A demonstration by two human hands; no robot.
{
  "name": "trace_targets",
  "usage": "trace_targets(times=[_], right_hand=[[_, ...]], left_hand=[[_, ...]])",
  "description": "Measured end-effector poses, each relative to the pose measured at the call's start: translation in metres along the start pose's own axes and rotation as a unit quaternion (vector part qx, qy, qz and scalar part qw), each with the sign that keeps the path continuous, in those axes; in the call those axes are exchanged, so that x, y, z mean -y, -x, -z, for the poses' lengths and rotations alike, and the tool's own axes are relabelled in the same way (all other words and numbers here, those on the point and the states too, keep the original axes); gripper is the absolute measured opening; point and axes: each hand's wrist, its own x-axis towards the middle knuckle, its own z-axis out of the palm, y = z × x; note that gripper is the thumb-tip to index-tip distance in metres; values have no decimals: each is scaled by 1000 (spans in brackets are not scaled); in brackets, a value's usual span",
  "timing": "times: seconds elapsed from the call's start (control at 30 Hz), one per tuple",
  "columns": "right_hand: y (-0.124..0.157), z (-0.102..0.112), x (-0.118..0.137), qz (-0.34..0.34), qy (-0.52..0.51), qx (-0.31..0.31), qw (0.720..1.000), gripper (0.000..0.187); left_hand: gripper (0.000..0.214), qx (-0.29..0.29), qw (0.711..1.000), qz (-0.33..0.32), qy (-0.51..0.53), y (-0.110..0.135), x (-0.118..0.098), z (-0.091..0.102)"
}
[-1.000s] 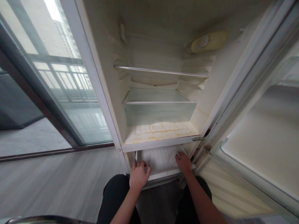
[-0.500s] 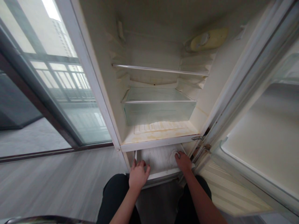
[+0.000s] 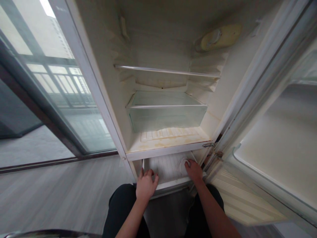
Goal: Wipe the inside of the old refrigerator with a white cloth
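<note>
A white freezer drawer [image 3: 162, 169] is pulled partly out at the bottom of the fridge. My left hand [image 3: 146, 185] rests over its front left corner, fingers bent on the rim and thumb apart. Inside the drawer's right side, my right hand [image 3: 193, 171] has its fingers pinched on a white cloth [image 3: 183, 165], pressed against the ribbed bottom. Much of the cloth is covered by the fingers, and its outline is faint against the white plastic.
Above stands the fridge compartment, with a glass shelf [image 3: 168, 70], a clear crisper bin [image 3: 165, 119] and yellowish stains on its floor [image 3: 173, 140]. The lower freezer door [image 3: 247, 198] and upper fridge door [image 3: 277, 142] hang open on the right. A glass sliding door [image 3: 81, 109] lies left.
My right hand has shifted very slightly left with the cloth. The view has tilted a little; my left hand stays at the drawer's corner.
</note>
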Motion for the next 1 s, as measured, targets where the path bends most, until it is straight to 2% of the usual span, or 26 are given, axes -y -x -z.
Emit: trace_targets(times=[1.0], right_hand=[[0,-1,-1,6,-10,0,1000,40]], left_hand=[[28,-17,1000,-8,-2,1,2,-3]])
